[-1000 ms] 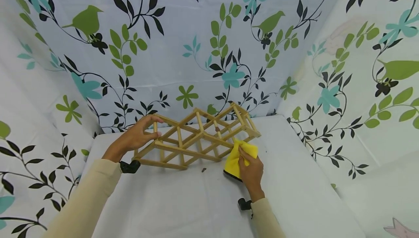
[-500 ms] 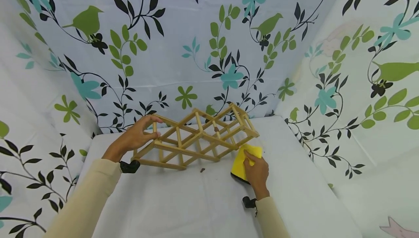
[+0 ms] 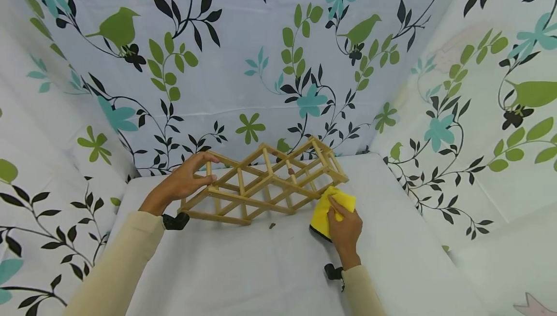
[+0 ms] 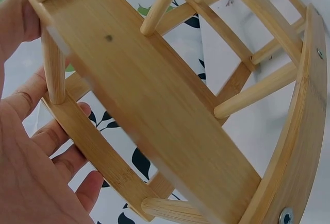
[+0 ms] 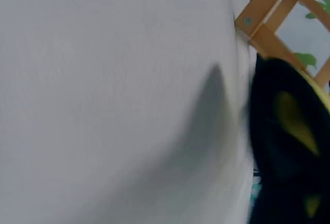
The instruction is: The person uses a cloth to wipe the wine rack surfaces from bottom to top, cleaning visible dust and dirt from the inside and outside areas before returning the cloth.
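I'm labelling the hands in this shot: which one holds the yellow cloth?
The right hand pinches the black-edged yellow cloth; the left hand instead grips one end of the wooden lattice rack.

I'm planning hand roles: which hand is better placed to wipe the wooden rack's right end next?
Probably the right hand: it holds the yellow cloth close by that end of the wooden rack. The left hand grips the opposite end and holds no cloth, so it suits steadying.
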Tool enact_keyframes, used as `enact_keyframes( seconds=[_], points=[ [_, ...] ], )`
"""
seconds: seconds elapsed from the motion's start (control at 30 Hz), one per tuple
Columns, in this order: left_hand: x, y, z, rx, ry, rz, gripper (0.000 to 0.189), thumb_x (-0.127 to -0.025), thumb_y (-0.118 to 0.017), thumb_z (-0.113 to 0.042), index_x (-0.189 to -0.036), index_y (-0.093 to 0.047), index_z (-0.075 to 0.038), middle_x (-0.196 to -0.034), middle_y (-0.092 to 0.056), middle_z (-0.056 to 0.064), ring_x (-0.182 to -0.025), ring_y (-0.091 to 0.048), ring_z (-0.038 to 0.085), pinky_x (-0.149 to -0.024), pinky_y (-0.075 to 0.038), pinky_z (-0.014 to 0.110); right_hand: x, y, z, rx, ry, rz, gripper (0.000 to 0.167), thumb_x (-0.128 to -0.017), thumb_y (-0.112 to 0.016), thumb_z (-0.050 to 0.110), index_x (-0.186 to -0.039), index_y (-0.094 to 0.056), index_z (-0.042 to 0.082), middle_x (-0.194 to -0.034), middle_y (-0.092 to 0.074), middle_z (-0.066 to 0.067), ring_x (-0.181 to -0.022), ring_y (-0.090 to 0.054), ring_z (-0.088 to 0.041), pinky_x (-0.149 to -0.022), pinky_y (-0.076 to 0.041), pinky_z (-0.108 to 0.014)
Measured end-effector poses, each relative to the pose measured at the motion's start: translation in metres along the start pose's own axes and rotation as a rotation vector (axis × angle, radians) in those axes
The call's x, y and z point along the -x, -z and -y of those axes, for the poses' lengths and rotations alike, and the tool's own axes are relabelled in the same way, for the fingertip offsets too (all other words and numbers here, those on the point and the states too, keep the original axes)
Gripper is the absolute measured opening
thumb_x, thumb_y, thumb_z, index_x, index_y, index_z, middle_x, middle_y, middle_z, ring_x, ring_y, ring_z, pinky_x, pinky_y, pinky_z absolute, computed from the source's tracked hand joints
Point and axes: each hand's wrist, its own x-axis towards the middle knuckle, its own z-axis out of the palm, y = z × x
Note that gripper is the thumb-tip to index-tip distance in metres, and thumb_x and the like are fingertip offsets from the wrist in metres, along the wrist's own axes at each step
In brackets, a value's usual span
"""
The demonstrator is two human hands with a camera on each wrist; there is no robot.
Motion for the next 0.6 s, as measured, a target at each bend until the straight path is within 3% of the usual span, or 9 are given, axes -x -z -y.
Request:
enact_keyframes(
  seconds=[0.13, 0.2, 0.27, 0.33, 0.43, 0.5, 0.6],
  points=[
    [-0.001, 0.002, -0.004, -0.015, 0.002, 0.008, 0.046, -0.105, -0.069, -0.017, -0.146, -0.049, -0.009, -0.17, -0.029, 0.022, -0.16, -0.018, 0.054, -0.123, -0.021, 0.077, -0.007, 0.003, 0.019, -0.222, 0.055, -0.24, 0.041, -0.093, -0.076, -0.005, -0.13, -0.077, 0.014, -0.136, -0.072, -0.013, -0.122, -0.069, -0.02, -0.103, -0.056, -0.02],
    [-0.002, 0.001, -0.004, -0.01, 0.004, 0.007, 0.045, -0.106, -0.068, -0.017, -0.146, -0.049, -0.009, -0.171, -0.026, 0.023, -0.16, -0.017, 0.054, -0.123, -0.022, 0.077, -0.019, 0.003, 0.034, -0.272, 0.053, -0.299, 0.042, -0.095, -0.074, -0.006, -0.134, -0.074, 0.011, -0.142, -0.069, -0.013, -0.129, -0.066, -0.02, -0.107, -0.051, -0.016],
    [-0.001, 0.0, -0.002, 0.001, 0.01, 0.003, 0.045, -0.106, -0.068, -0.017, -0.145, -0.049, -0.009, -0.171, -0.025, 0.023, -0.16, -0.017, 0.055, -0.123, -0.022, 0.077, -0.029, 0.003, 0.052, -0.288, 0.039, -0.264, 0.042, -0.096, -0.072, -0.008, -0.136, -0.072, 0.006, -0.144, -0.066, -0.016, -0.132, -0.064, -0.027, -0.108, -0.05, -0.016],
    [0.001, -0.002, -0.001, -0.001, 0.015, -0.001, 0.044, -0.106, -0.068, -0.019, -0.145, -0.049, -0.01, -0.171, -0.025, 0.023, -0.16, -0.017, 0.055, -0.123, -0.021, 0.077, -0.032, 0.004, 0.068, -0.315, 0.046, -0.162, 0.041, -0.096, -0.07, -0.01, -0.136, -0.07, 0.001, -0.145, -0.065, -0.021, -0.133, -0.063, -0.035, -0.108, -0.049, -0.015],
    [0.003, -0.003, 0.001, -0.015, 0.031, -0.01, 0.045, -0.106, -0.068, -0.022, -0.146, -0.049, -0.013, -0.171, -0.026, 0.021, -0.16, -0.019, 0.054, -0.123, -0.022, 0.077, -0.03, 0.008, 0.081, -0.321, 0.119, -0.007, 0.039, -0.094, -0.071, -0.013, -0.132, -0.072, -0.002, -0.14, -0.066, -0.026, -0.127, -0.066, -0.04, -0.105, -0.05, -0.014],
    [0.003, -0.003, 0.001, -0.029, 0.034, -0.012, 0.045, -0.106, -0.068, -0.023, -0.146, -0.049, -0.014, -0.171, -0.027, 0.021, -0.16, -0.02, 0.054, -0.123, -0.022, 0.077, -0.03, 0.011, 0.082, -0.325, 0.153, 0.025, 0.04, -0.093, -0.073, -0.011, -0.131, -0.074, 0.002, -0.139, -0.068, -0.024, -0.123, -0.068, -0.038, -0.103, -0.051, -0.013],
    [0.005, -0.001, 0.0, -0.038, 0.041, -0.02, 0.045, -0.106, -0.068, -0.023, -0.147, -0.049, -0.015, -0.171, -0.028, 0.021, -0.159, -0.021, 0.054, -0.123, -0.023, 0.077, -0.034, 0.011, 0.078, -0.337, 0.172, 0.01, 0.042, -0.095, -0.075, -0.005, -0.135, -0.074, 0.009, -0.139, -0.068, -0.019, -0.118, -0.07, -0.031, -0.1, -0.055, -0.016]
  ],
)
